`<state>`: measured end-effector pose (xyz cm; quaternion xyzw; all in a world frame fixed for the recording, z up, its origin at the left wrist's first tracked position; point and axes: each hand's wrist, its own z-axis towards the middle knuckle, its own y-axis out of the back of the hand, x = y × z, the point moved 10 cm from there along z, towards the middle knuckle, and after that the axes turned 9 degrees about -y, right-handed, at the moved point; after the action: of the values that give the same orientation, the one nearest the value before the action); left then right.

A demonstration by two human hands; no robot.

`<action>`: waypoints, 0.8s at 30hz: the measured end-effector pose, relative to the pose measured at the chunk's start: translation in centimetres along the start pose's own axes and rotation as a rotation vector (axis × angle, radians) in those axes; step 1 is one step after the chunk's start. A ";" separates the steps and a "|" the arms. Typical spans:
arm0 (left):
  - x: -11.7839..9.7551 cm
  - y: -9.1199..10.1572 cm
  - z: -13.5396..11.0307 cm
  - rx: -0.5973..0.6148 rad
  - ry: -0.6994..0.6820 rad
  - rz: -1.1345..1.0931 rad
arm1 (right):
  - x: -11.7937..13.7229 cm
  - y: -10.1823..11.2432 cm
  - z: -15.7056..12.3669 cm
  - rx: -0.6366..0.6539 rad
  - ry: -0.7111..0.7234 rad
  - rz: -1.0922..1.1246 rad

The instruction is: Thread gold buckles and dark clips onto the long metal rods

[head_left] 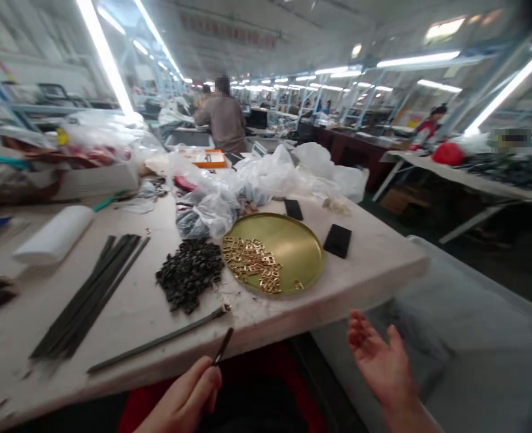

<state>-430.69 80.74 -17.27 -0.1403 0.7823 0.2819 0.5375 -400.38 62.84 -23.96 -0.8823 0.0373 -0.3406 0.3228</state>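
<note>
My left hand [189,394] is low at the table's near edge, its fingers pinched on a thin dark strap [223,347] that sticks up toward the tabletop. My right hand [378,361] hangs off the table's right corner, palm up, fingers spread, holding nothing. Just beyond the left hand one long dark strap [157,340] with a metal tip lies on the table. A pile of small black parts [190,273] sits beside a round gold tray [293,243] that carries several gold buckles [252,261].
A bundle of long dark straps [92,294] lies at the left, a white roll [53,234] behind it. Clear plastic bags [266,174] and two black pads [338,240] crowd the far side. A person [223,117] stands at the bench behind. A large translucent bin [464,337] is at right.
</note>
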 end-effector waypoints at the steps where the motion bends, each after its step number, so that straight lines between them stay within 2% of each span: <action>1: 0.1 -0.1 0.0 0.014 0.038 -0.042 | -1.3 -0.4 0.2 0.004 -0.064 -0.091; 3: 0.5 -1.0 -0.3 0.112 0.150 -0.174 | -4.4 -3.1 -0.2 0.076 -0.117 -0.336; 5: 0.5 -1.4 -0.7 0.178 0.212 -0.279 | -8.1 -7.6 -1.5 0.241 -0.129 -0.592; 8: 0.6 -1.2 -1.2 0.214 0.238 -0.399 | -13.8 -14.5 -4.1 0.537 -0.170 -0.873; 10: 0.9 -1.2 -1.4 0.226 0.254 -0.474 | -16.6 -17.5 -5.3 0.671 -0.211 -0.979; 12: 1.5 -1.0 -1.2 0.221 0.263 -0.488 | -18.3 -19.1 -5.6 0.728 -0.225 -1.039; 17: 3.0 1.3 0.1 0.111 0.231 -0.283 | -19.4 -20.1 -4.8 0.780 -0.128 -1.244; 21: 4.1 2.3 0.6 0.087 0.241 -0.282 | -16.9 -21.6 -2.7 0.758 0.136 -1.439; 24: 5.0 3.2 1.0 0.011 0.257 -0.385 | -14.8 -24.2 -0.4 0.671 0.373 -1.545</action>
<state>-433.48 84.32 -21.17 -0.3185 0.8047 0.1496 0.4782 -415.70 85.90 -17.87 -0.4479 -0.6236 -0.5969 0.2328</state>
